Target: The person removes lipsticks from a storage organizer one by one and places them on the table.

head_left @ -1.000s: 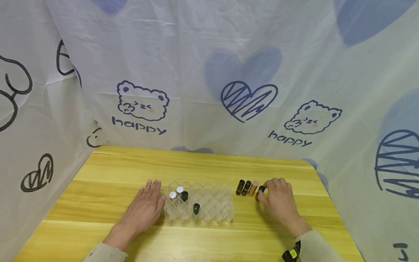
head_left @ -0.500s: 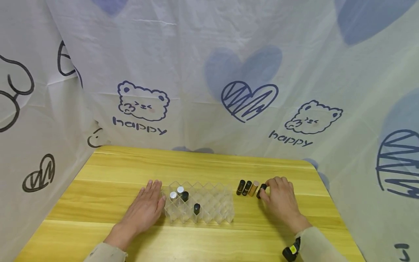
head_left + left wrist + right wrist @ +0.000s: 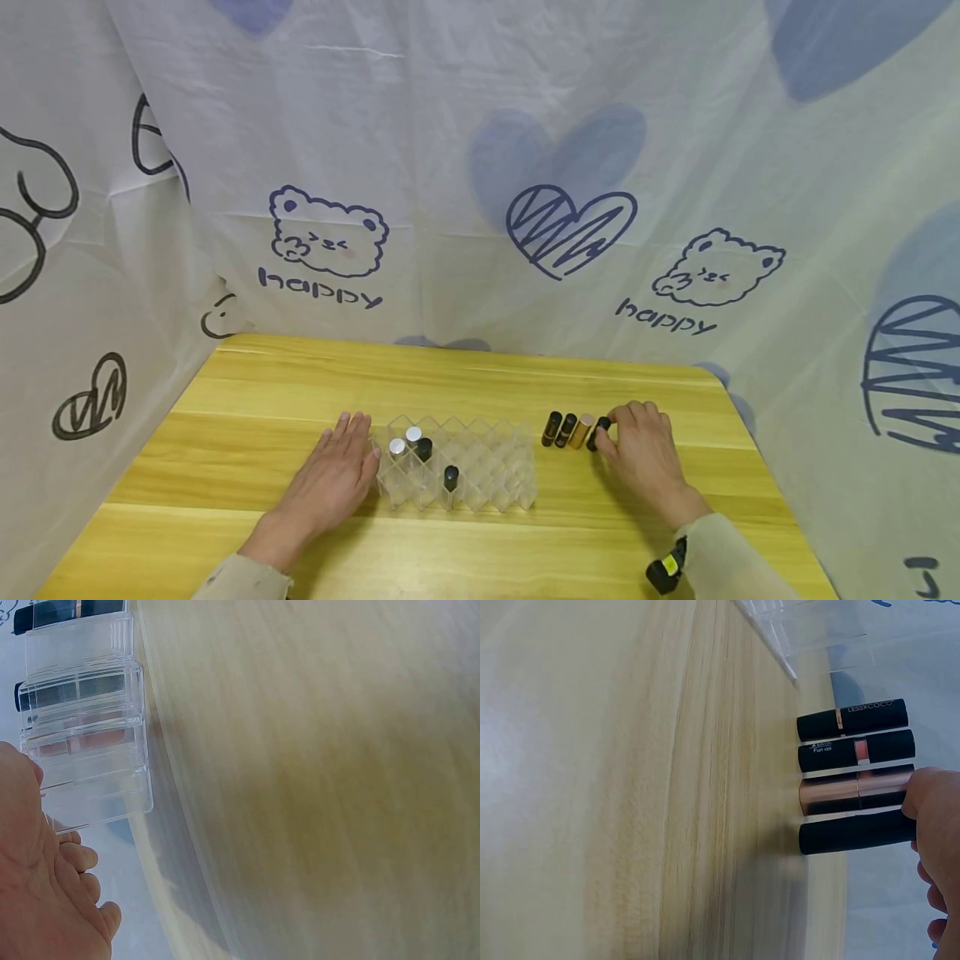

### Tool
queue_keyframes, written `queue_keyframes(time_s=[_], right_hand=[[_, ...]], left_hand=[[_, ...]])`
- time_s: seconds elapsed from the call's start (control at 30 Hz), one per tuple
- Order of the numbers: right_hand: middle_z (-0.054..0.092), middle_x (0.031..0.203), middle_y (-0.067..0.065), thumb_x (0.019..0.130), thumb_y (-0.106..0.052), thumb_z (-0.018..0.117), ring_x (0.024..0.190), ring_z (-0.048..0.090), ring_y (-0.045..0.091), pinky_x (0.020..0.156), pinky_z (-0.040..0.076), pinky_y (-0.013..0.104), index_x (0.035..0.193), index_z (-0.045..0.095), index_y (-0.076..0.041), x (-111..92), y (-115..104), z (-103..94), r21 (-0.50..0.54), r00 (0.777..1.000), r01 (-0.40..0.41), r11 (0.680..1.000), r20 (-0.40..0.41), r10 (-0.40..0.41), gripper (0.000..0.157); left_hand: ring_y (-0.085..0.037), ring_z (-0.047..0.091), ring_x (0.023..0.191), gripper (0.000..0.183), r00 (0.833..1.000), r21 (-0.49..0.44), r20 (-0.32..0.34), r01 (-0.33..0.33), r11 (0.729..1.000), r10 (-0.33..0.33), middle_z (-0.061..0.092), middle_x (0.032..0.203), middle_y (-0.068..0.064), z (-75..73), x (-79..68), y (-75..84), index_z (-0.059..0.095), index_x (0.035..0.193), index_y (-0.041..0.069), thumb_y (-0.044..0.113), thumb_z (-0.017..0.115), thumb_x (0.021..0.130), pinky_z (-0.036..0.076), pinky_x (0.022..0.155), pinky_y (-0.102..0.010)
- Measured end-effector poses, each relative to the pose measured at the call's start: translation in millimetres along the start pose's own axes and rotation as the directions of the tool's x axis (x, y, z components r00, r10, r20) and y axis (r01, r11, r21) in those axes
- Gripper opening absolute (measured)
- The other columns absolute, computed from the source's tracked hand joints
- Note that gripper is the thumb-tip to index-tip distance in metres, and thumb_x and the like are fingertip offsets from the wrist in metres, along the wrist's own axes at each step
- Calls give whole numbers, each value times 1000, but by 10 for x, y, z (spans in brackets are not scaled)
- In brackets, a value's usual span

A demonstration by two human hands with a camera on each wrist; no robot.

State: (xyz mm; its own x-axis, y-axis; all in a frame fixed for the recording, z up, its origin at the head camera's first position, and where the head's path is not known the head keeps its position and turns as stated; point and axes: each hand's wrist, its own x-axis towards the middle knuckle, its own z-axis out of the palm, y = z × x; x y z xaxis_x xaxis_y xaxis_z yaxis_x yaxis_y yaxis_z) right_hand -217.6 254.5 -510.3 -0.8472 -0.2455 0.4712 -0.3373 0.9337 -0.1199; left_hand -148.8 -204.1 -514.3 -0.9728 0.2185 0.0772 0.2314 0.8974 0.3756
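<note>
A clear acrylic lipstick organizer (image 3: 491,467) with diamond-shaped slots sits mid-table. My left hand (image 3: 337,475) lies along its left side with fingers straight, and the thumb touches the wall. Right of the organizer, lipstick tubes stand in a close row: a black one with a gold band (image 3: 819,726), a black one with a pink band (image 3: 829,756), and a rose-gold one (image 3: 832,793). At the row's right end, my right hand (image 3: 645,458) pinches the top of a plain black lipstick (image 3: 851,833) between thumb and fingers. This tube is upright, close beside the rose-gold one.
Inside the organizer stand two silver-capped tubes (image 3: 405,442) at the left and two black-capped ones, one (image 3: 451,477) nearer the front. A printed white cloth (image 3: 450,250) hangs behind the wooden table (image 3: 465,558).
My right hand and the black lipstick have shifted slightly right since a second ago, with the tube now beside the rose-gold one. My left hand stays in place.
</note>
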Motion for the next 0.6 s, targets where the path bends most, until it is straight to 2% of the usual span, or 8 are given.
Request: queue_keyframes(time_s=[0.6], right_hand=[[68, 94, 15, 94, -23, 75, 89, 57, 36, 79, 47, 50, 98, 73, 0, 23, 26, 22, -1, 999, -35, 999, 35, 35, 24]], left_hand=[[-44, 19, 160, 66, 1000, -9, 5, 4, 1000, -4, 27, 170, -27, -3, -4, 1, 25, 163, -7, 39, 29, 117, 18, 131, -62]])
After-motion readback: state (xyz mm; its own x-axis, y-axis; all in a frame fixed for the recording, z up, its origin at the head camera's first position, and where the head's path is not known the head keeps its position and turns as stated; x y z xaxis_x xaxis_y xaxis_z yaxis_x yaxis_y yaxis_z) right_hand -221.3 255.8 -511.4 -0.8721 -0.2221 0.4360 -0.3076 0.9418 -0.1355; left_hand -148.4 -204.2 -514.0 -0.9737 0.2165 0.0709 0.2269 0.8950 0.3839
